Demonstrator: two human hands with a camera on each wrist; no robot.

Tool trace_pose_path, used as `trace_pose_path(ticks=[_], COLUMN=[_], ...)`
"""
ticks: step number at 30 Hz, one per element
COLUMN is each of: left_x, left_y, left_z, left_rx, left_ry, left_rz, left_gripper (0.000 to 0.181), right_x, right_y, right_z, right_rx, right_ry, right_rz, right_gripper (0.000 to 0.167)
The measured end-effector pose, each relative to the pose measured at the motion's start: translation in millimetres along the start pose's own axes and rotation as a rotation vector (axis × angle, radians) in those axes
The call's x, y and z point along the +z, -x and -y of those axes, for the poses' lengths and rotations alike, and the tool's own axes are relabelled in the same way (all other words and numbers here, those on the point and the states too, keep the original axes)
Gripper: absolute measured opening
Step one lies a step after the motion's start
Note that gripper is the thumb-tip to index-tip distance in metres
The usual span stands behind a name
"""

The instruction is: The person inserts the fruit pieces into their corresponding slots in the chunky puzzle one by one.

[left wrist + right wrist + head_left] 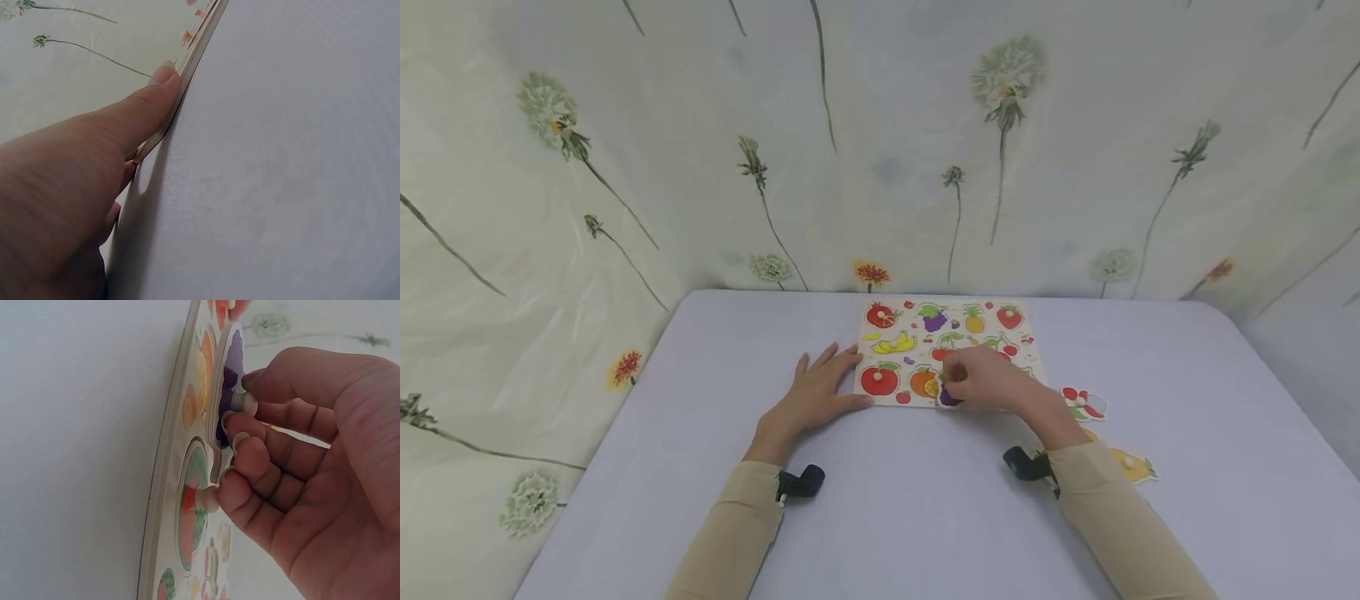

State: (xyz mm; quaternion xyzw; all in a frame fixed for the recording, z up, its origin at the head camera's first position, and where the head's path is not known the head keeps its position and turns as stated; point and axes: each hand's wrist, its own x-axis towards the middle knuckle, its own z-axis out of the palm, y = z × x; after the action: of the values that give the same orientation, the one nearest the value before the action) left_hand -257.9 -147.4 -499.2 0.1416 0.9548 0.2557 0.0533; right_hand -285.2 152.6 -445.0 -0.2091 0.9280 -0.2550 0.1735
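Observation:
A fruit puzzle board (951,304) lies on the table. My left hand (816,392) rests at its left edge with fingers spread, and in the left wrist view the thumb (140,109) presses along the board's rim. Over the board's near side, my right hand (992,379) pinches a purple grape puzzle piece (229,375) by its wooden knob. The piece is tilted on edge above the board, close to the orange (922,382). Beside the lower fingers, a watermelon piece (189,528) with a knob sits in the board. The right hand hides part of the board in the head view.
Right of the board lie a loose red and white piece (1084,403) and a yellow pear-like piece (1133,465), partly behind the right sleeve. White cloth covers the table (895,517). A flower-patterned curtain (880,150) hangs behind it.

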Motion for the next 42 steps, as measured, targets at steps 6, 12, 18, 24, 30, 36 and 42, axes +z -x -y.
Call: trace_pose_path(ticks=[6,12,18,24,30,36,42], left_x=[0.1,-0.2,-0.8,-1.5,-0.7,-0.7,-1.5], left_y=[-0.8,-0.4,-0.1,0.8,0.0,-0.8,0.3], left_z=[0.4,-0.1,-1.7,-2.5,-1.7,-2.0,-3.6], left_rx=[0.0,-0.012,-0.015,-0.018,-0.016,-0.021,-0.017], left_ry=[0.009,0.013,0.013,0.004,-0.01,-0.017,-0.011], left_rz=[0.001,0.002,0.006,0.004,-0.002,0.001,0.0], left_gripper=[0.083,0.083,0.083,0.082,0.082,0.082,0.082], right_x=[-3,-10,-17,-22,-24,-27,-29], right_y=[-5.9,-18.7,-29.2,-37.0,-47.6,-57.8,-64.5], right_z=[0,-1,-1,-2,-2,-4,-5], right_rx=[-0.03,-0.038,-0.004,0.018,0.056,0.067,0.109], right_ry=[0.038,0.071,0.055,0.034,0.026,0.048,0.049], right_rz=[-0.027,-0.045,-0.048,-0.06,-0.065,-0.089,-0.088], right_gripper=[0.004,0.004,0.006,0.005,0.008,0.009,0.012])
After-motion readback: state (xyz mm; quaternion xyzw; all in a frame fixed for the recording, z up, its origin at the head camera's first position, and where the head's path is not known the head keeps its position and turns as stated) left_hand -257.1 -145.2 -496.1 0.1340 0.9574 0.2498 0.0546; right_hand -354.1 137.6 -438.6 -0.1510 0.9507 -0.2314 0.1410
